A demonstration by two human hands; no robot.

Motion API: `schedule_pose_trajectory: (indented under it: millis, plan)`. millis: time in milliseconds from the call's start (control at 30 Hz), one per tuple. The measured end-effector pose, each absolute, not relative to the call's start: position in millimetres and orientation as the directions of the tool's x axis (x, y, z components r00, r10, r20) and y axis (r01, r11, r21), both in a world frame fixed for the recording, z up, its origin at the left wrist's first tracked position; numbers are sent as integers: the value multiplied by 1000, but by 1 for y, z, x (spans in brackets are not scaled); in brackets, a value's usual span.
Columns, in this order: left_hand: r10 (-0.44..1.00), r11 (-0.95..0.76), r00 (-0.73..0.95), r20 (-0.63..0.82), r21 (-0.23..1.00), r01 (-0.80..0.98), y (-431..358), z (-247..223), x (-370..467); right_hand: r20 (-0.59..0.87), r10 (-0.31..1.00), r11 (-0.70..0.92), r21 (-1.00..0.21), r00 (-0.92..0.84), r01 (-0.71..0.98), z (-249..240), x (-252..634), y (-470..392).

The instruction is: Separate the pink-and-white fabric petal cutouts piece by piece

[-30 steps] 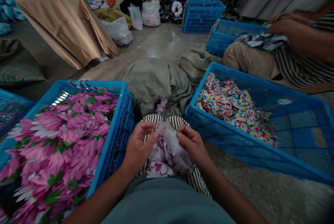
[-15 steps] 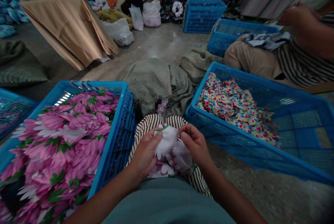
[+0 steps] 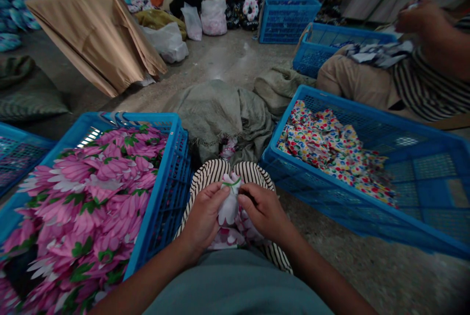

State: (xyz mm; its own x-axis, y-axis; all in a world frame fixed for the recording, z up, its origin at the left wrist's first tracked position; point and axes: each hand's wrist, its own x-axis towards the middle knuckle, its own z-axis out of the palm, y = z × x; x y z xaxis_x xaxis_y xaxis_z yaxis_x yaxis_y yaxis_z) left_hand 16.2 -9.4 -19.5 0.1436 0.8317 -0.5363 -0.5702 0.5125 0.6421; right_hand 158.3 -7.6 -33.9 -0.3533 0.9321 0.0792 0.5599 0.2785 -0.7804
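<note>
A white fabric flower piece (image 3: 228,208) with petal-shaped edges and a green strip at its top is held over my lap. My left hand (image 3: 204,214) pinches its left side between thumb and fingers. On the other side, my right hand (image 3: 265,211) is closed with its fingertips against the upper right edge of the piece. Whether those fingers also hold something thin, I cannot tell. Under both hands, more pink-and-white fabric pieces (image 3: 229,237) lie on the striped trousers (image 3: 209,173).
On the left stands a blue crate (image 3: 176,158) heaped with pink fabric flowers (image 3: 99,192). A blue crate (image 3: 367,217) on the right holds colourful patterned fabric pieces (image 3: 326,148). Grey-green sacking (image 3: 220,114) lies ahead. Another person's arm (image 3: 429,31) shows at upper right.
My right hand has moved left and closed in on the upper edge of the flower piece. The piece now looks narrower and more gathered between my hands.
</note>
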Motion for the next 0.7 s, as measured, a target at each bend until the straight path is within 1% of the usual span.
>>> schedule_pose_trajectory:
  millis: [133,300,467,567,700]
  plan:
    - [819,544,183,-543,636,-547,-11,-19,19,89,943,275,-751,-320,600,-33,158,-8]
    - [811,554,192,-552,621,-555,-11,-18,19,126,937,311,-721,-324,619,-33,155,-8]
    - [806,557,199,-558,601,-573,-12,-18,17,172,934,333,-743,-314,581,-35,158,-8]
    - [812,543,181,-554,605,-583,-12,-18,17,166,944,311,-731,-284,608,-38,162,-8]
    - [809,556,219,-546,589,-587,-12,-17,17,155,940,322,-698,-304,640,-39,164,-9]
